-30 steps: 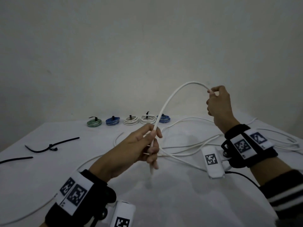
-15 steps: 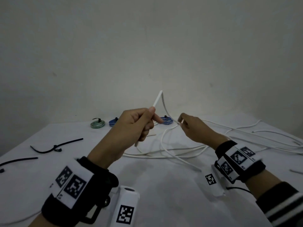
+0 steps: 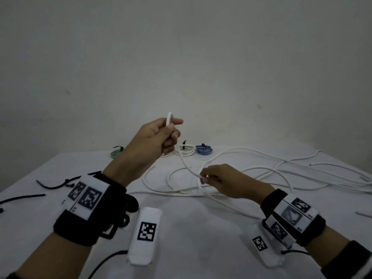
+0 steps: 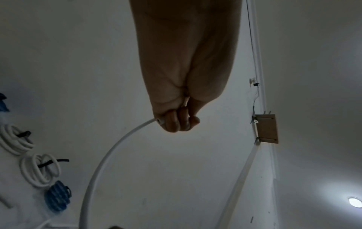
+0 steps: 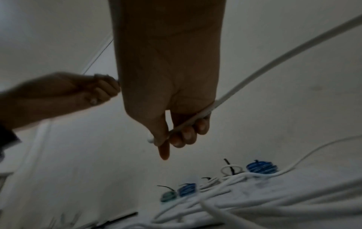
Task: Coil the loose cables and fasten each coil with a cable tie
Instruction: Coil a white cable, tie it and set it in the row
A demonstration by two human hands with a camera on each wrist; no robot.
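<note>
Gripping a white cable (image 3: 186, 165) above the table (image 3: 201, 228): my left hand (image 3: 155, 137) raised, fingers curled round its end; my right hand (image 3: 219, 181) lower, nearer, pinching it; loose loops lie right.

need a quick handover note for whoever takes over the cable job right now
Left hand: raised, grips the white cable near its end.
Right hand: lower, over the table, pinches the same cable further along.
The rest of the cable lies loose across the table.
Done: tied coils in a row at the far edge.
Left: coil the white cable and tie it. Spare black ties lie at the left.
</note>
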